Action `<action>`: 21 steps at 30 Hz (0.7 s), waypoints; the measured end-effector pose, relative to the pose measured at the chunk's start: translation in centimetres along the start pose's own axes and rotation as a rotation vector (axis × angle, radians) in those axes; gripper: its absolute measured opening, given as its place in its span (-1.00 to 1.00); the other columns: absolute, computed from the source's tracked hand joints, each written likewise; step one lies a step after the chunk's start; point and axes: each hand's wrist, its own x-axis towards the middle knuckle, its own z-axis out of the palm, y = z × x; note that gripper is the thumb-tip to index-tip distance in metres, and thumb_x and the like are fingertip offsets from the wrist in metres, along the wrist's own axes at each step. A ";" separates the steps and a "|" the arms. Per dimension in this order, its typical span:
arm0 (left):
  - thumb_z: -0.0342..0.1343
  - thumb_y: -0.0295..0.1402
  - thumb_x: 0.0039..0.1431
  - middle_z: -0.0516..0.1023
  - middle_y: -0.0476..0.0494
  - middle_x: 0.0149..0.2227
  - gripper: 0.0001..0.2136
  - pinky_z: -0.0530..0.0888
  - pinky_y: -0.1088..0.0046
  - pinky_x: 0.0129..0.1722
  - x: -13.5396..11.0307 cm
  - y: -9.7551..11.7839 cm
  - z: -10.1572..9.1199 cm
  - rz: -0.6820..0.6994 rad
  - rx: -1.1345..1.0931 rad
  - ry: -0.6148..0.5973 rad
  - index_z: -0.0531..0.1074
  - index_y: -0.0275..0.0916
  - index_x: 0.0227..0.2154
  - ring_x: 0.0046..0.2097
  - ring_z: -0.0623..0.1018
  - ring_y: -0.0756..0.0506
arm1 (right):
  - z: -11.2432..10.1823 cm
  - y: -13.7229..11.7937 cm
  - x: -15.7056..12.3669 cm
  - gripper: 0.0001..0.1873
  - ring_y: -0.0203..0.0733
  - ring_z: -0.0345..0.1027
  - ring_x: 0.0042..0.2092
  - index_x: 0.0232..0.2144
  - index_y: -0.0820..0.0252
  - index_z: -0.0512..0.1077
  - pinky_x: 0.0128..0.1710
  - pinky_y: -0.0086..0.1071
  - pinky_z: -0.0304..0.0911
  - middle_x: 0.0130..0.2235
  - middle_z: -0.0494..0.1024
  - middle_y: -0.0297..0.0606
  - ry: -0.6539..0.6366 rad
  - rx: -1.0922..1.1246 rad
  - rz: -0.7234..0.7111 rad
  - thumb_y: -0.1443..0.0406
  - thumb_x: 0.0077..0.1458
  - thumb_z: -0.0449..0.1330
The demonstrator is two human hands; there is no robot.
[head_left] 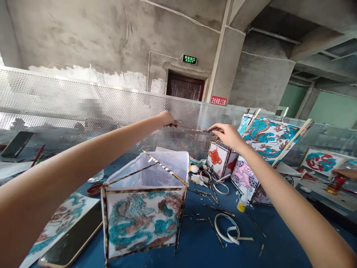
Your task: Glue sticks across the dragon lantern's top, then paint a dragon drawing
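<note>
At seven o'clock, a box-like frame of mottled brown sticks, faced with white paper bearing a teal-and-brown dragon (145, 219), is stood on the blue tabletop (200, 257). Beside it, at eight o'clock, a dark phone with a pale edge (72, 238) is laid over a painted sheet (63, 219). A white ring of tape (215, 223) is placed at five o'clock. Just off centre toward three o'clock, a thin mottled brown stick (201, 130) is held up, one end pinched in the right hand's grip (223, 133). The left hand's (168, 119) fingertips are drawn together; whether anything is grasped there cannot be told. Beyond, a perforated metal screen (125, 111) is seen.
</note>
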 end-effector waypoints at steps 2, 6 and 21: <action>0.23 -0.35 -0.13 0.39 -0.11 -0.62 -0.83 0.25 0.44 -0.45 0.7 -1.9 -2.1 -0.049 0.091 0.099 0.54 -0.30 -0.43 -0.46 0.38 -0.07 | -0.7 0.9 -0.5 -0.78 -0.30 0.37 -0.49 -0.27 0.23 0.46 -0.41 -0.38 0.30 -0.37 0.53 -0.22 0.004 0.050 0.048 0.38 0.06 0.05; 0.26 -0.44 -0.24 0.42 -0.14 -0.61 -0.81 0.30 0.38 -0.30 0.4 -6.8 -5.5 -0.162 0.221 0.141 0.49 -0.32 -0.45 -0.25 0.44 -0.22 | -1.6 2.1 -1.3 -0.77 -0.29 0.37 -0.47 -0.25 0.26 0.45 -0.38 -0.35 0.32 -0.36 0.53 -0.20 -0.024 0.108 0.109 0.39 0.04 0.05; 0.17 -0.21 -0.02 0.57 -0.12 -0.24 -0.58 0.38 0.50 -0.34 -3.9 -11.6 -9.4 -0.131 0.103 -0.210 0.39 -0.27 -0.09 -0.34 0.49 -0.01 | 4.7 -6.0 -0.9 -0.80 -0.27 0.39 -0.16 -0.26 0.14 0.52 -0.11 -0.32 0.26 -0.23 0.54 -0.24 -0.349 0.385 -0.322 0.39 0.08 0.13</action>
